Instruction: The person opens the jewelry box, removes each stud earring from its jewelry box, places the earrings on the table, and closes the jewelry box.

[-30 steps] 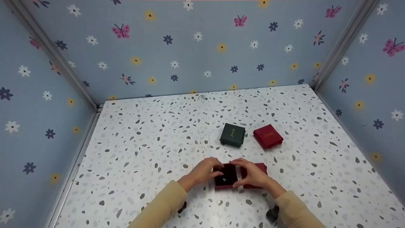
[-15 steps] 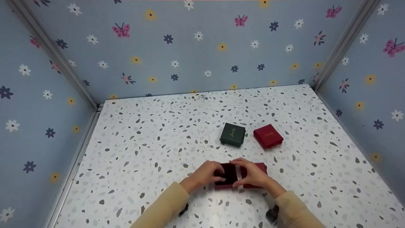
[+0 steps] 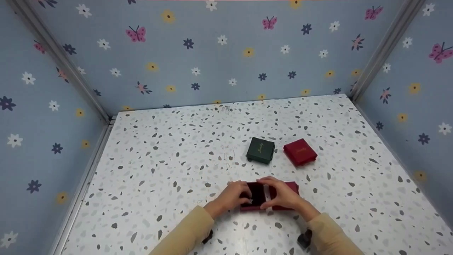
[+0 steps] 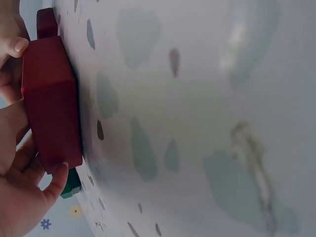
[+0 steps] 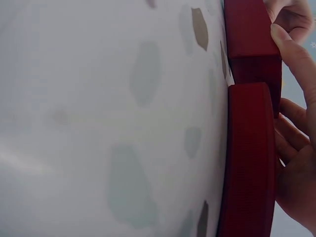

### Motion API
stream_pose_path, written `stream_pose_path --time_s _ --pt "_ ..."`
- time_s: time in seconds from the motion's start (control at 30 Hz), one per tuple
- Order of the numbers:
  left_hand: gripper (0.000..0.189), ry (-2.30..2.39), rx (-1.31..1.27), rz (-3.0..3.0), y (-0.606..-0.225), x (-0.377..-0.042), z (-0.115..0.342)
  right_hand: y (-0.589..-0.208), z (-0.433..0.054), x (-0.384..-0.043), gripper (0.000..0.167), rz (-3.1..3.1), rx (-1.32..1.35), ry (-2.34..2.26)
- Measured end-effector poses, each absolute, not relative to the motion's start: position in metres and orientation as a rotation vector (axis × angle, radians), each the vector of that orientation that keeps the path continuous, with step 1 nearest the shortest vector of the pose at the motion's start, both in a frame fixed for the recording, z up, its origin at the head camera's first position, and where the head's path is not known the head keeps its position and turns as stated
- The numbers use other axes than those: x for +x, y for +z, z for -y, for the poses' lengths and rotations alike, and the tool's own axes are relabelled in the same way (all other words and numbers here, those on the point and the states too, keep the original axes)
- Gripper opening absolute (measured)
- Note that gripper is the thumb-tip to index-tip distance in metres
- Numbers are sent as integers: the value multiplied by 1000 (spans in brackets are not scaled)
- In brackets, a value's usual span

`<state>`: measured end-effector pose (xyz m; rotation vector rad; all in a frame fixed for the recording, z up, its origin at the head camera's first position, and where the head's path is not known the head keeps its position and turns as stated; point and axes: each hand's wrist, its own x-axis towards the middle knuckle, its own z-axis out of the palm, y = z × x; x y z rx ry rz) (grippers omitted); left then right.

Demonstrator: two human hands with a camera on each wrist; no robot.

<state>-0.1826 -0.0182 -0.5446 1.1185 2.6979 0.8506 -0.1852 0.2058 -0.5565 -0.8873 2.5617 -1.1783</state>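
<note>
An open red jewelry box (image 3: 249, 209) with a dark insert lies on the table in front of me. In the insert sits a tiny silver piece of jewelry (image 3: 251, 200), its kind too small to tell. My left hand (image 3: 228, 198) bends its thumb and fingers into the box beside this piece; whether they pinch it is hidden. In the left wrist view, one left finger (image 4: 57, 182) touches the outside of the box at a corner. My right hand (image 3: 283, 194) grips the box across its right end, thumb on the near rim, fingers on the far side.
Right of the box lies a red lid (image 5: 249, 163) against it, partly under my right hand. Behind stand a dark green box (image 3: 260, 151) and another red box (image 3: 300, 152), both closed. Flowered blue walls (image 3: 212, 53) enclose the speckled white table (image 3: 170, 148).
My left hand has moved slightly right and into the box, its thumb and fingers drawing closer together beside the silver piece. My right hand and the box have stayed put.
</note>
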Motion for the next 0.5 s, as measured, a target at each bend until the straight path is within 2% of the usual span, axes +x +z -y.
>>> stream_pose_path --time_s 0.5 --pt "7 1039 1043 -2705 -551 -179 15 -557 -206 -185 82 -2542 -905 -1222"
